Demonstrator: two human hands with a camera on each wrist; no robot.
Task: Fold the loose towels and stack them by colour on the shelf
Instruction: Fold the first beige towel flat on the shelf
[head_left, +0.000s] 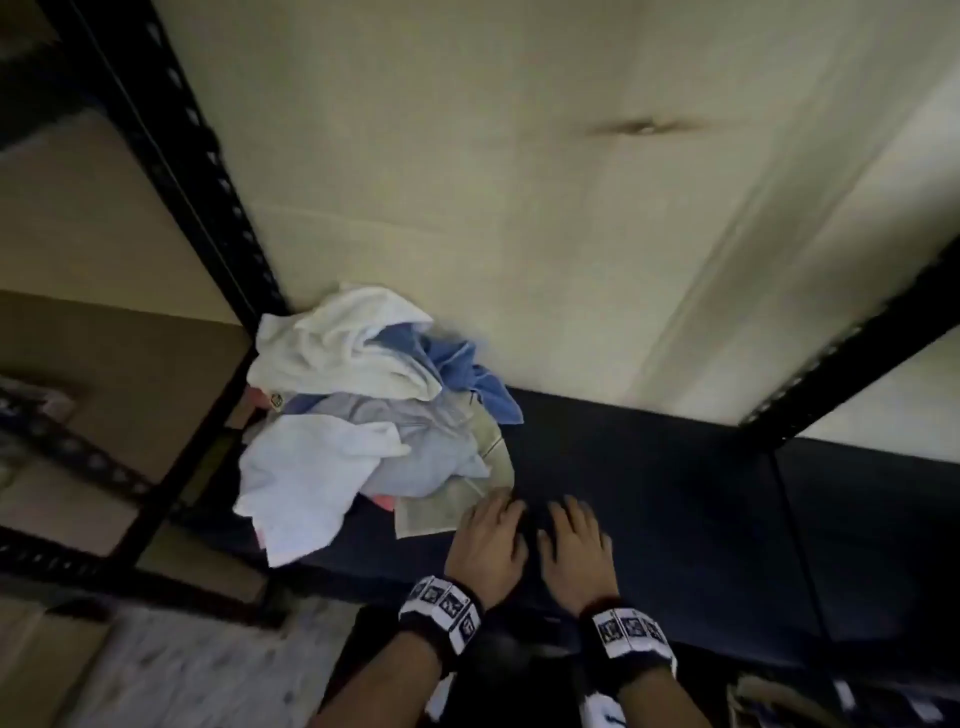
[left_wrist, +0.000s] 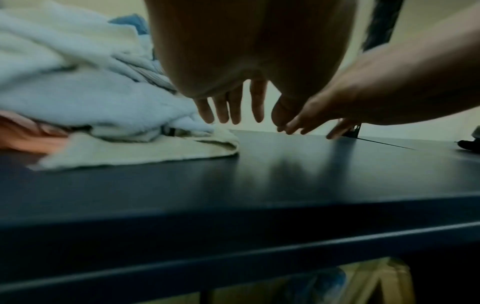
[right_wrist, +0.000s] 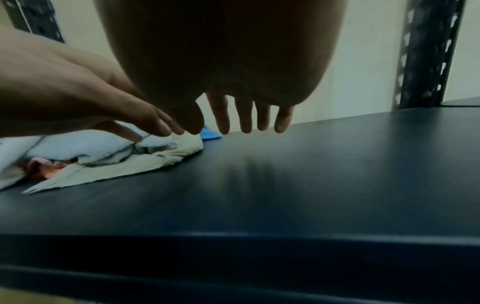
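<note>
From the head view a heap of loose towels (head_left: 358, 415) sits at the left end of the dark shelf (head_left: 675, 493) against a black post (head_left: 197, 171), the left hand (head_left: 485, 545) and right hand (head_left: 574, 545) beside it; the left wrist view shows left fingers (left_wrist: 231, 107) straight above the beige towel (left_wrist: 145, 152), grip released; the right wrist view shows right fingers (right_wrist: 246, 117) straight over bare shelf, grasping nothing.

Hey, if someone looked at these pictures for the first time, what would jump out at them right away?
First the heap of loose towels, white, blue, beige and a bit of pink, crumpled at the left end of the dark shelf against the pale wall. Next, the two bare hands above the shelf beside it: the left hand over the beige towel edge, the right hand next to it, fingers spread.
</note>
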